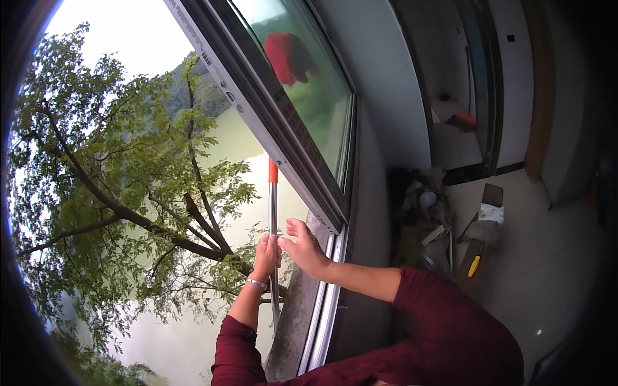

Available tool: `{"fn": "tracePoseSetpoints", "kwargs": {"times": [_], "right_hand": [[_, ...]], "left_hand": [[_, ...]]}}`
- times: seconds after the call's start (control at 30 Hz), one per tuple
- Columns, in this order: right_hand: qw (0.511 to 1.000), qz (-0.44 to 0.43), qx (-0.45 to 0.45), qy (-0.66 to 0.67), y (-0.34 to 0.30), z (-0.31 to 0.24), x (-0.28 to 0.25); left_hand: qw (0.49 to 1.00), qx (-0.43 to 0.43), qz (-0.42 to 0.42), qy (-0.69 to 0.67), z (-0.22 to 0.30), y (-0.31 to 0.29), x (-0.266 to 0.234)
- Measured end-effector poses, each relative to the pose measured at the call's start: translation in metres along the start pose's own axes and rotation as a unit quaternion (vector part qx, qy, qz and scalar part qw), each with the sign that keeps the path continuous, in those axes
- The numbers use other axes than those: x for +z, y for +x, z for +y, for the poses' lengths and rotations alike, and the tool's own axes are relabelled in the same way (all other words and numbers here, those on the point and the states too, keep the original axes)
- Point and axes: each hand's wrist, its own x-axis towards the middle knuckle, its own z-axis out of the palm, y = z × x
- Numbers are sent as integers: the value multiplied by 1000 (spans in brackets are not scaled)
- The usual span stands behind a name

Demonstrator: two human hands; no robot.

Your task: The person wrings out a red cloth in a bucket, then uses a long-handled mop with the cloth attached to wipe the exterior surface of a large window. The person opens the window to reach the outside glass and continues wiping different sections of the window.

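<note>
A shiny metal pole (273,206) with an orange-red upper section (273,170) stands nearly upright outside the open window. My left hand (264,257), with a bracelet at the wrist, is closed around its middle. Just right of it my right hand (305,248) is open, fingers apart, its thumb side next to the pole and the left hand; whether it touches the pole I cannot tell. The pole's top end passes out of sight behind the window sash (270,135), and its lower part runs down beside the outer ledge (293,321).
A leafy tree (148,225) spreads outside above pale water. The window track (325,309) runs under my right forearm. On the floor at right lie a board (468,270), a yellow-handled tool (474,265), a white bag (492,215) and a pile of clutter (428,199). The glass reflects red.
</note>
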Motion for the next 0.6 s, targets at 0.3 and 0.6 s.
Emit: {"fn": "tracePoseSetpoints", "kwargs": {"times": [0.3,0.6], "right_hand": [[975,20,-49,-215,-115,-19,-161],[959,50,-45,-274,-145,-33,-201]], "left_hand": [[994,97,56,-6,86,85,-15],[969,211,129,16,148,32,-67]]}}
